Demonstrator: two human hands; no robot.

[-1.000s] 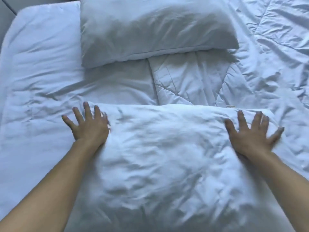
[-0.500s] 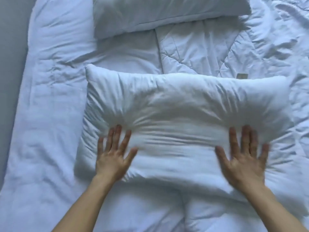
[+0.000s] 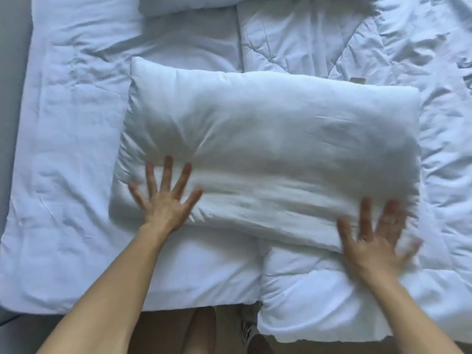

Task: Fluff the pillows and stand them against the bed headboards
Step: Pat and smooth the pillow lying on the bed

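My left hand (image 3: 163,203) and right hand (image 3: 375,241) (blurred) lie flat, fingers spread, on the near edge of the pillow (image 3: 268,149) at frame centre. Bare duvet (image 3: 63,175) surrounds it; a second pillow (image 3: 184,3) sits at top.

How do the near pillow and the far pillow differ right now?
The near pillow shows whole, lying flat on the duvet; the far pillow is cut off at the frame's top edge. Both hands, left hand and right hand, press open-palmed on the near pillow; nothing touches the far pillow. Both are white.
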